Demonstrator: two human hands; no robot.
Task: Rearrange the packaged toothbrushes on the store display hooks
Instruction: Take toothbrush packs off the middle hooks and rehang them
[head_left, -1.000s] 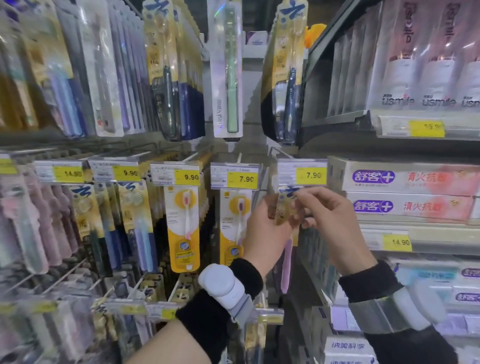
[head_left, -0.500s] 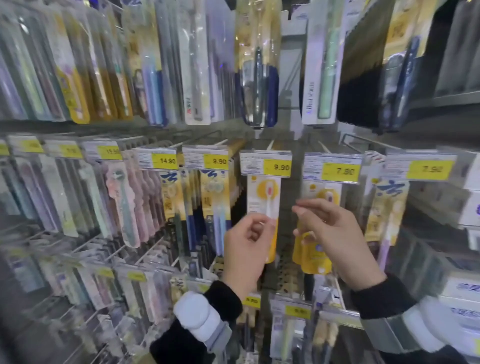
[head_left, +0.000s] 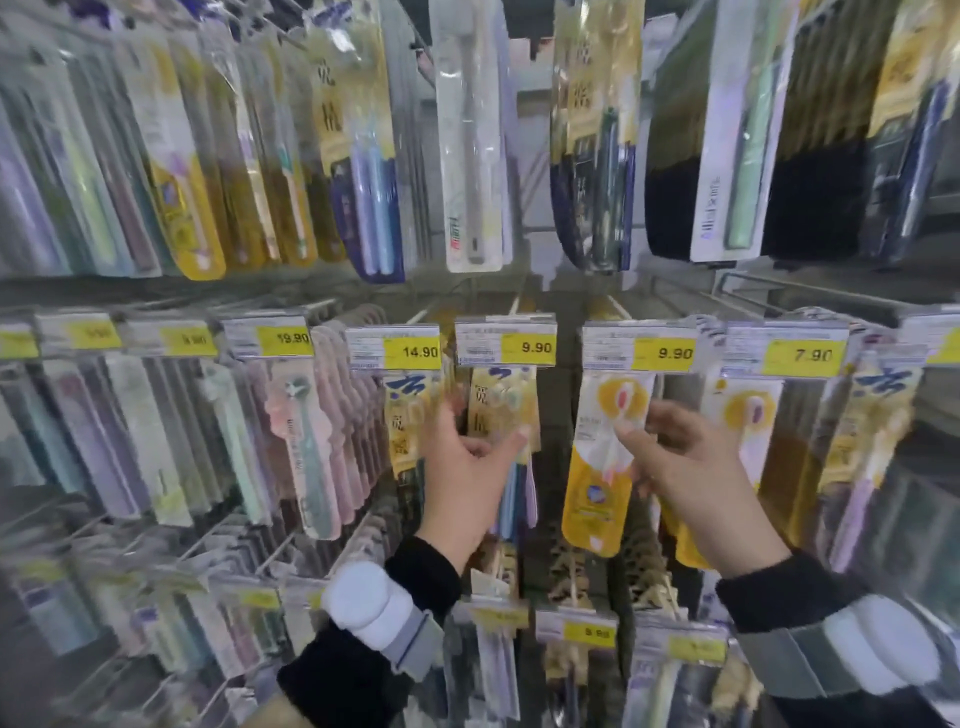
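Packaged toothbrushes hang in rows on display hooks. My left hand (head_left: 467, 467) reaches up under the first 9.90 tag (head_left: 506, 340). Its fingers go beside a yellow toothbrush pack (head_left: 498, 405) and its thumb lies on the pack's front lower edge, so it holds that pack. My right hand (head_left: 691, 467) is at the white-and-yellow toothbrush pack (head_left: 597, 467) under the second 9.90 tag (head_left: 639, 348). Its curled fingertips pinch that pack's right edge. Motion blur softens both hands.
A 14.90 tag (head_left: 395, 348) with yellow packs is left of my left hand, and a 7.90 tag (head_left: 787, 351) with another yellow pack (head_left: 748, 410) is to the right. Pink packs (head_left: 301, 441) hang further left. An upper row of packs (head_left: 467, 135) hangs overhead, a lower row (head_left: 576, 629) below.
My view and both hands have shifted left along the display, from the 7.90 hooks to the 9.90 hooks. My left hand has opened wider round the yellow pack.
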